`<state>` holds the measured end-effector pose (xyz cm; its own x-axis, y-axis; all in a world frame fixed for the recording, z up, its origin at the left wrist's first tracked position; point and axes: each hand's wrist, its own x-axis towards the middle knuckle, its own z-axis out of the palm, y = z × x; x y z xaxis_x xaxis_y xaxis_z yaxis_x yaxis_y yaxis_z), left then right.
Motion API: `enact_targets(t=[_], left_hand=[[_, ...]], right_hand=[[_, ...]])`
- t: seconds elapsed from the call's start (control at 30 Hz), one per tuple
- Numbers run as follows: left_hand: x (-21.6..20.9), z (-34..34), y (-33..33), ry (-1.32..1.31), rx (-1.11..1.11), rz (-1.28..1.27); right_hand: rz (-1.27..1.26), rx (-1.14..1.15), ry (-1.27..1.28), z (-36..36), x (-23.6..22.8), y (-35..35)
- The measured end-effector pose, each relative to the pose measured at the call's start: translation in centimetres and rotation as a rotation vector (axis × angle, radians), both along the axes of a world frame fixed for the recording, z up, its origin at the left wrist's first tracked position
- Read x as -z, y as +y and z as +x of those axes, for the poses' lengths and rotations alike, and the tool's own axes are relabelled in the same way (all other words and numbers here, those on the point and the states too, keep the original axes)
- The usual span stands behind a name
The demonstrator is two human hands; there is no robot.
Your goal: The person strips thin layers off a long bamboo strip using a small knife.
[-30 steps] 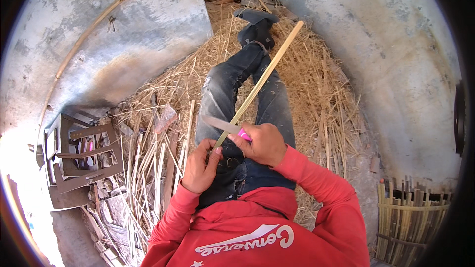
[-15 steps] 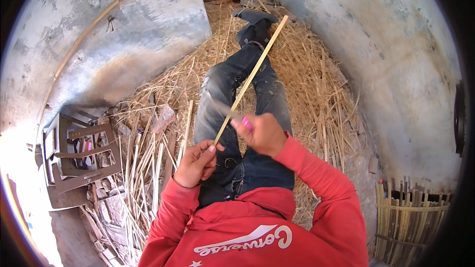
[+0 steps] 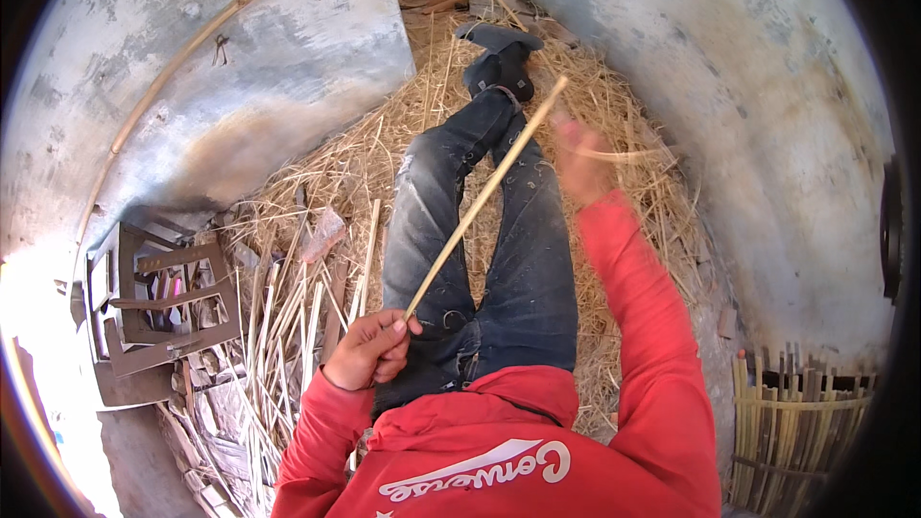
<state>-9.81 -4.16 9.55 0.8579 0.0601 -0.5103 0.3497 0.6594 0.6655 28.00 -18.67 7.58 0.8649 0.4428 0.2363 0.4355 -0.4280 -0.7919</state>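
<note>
Gripping thin pale bamboo strip (image 3: 484, 197), left hand (image 3: 369, 350)

open air above the jeans-clad legs (image 3: 499, 230), crossed only by the slanting bamboo strip (image 3: 484, 197). hemmed by plaster walls (image 3: 288, 67) either side. cluttered left with split bamboo strips (image 3: 278, 326), woven basket (image 3: 782, 432) right.

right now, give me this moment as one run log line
left hand: shut on bamboo strip near its lower end | right hand: blurred, raised over straw, thin sliver by it, grip unclear | legs: stretched out
</note>
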Motion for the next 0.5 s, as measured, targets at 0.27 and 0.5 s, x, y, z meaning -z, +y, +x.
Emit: enact_targets(t=[0.27,0.5], left_hand=[[0.0,-1.0,0.1,0.081,-0.061,0.35],[-0.5,1.2,-0.8,0.036,-0.021,0.437]], right_hand=[[0.223,0.241,0.216,10.3,1.3,-5.3],[0.841,-0.044,0.825,2.1,0.9,-3.9]])
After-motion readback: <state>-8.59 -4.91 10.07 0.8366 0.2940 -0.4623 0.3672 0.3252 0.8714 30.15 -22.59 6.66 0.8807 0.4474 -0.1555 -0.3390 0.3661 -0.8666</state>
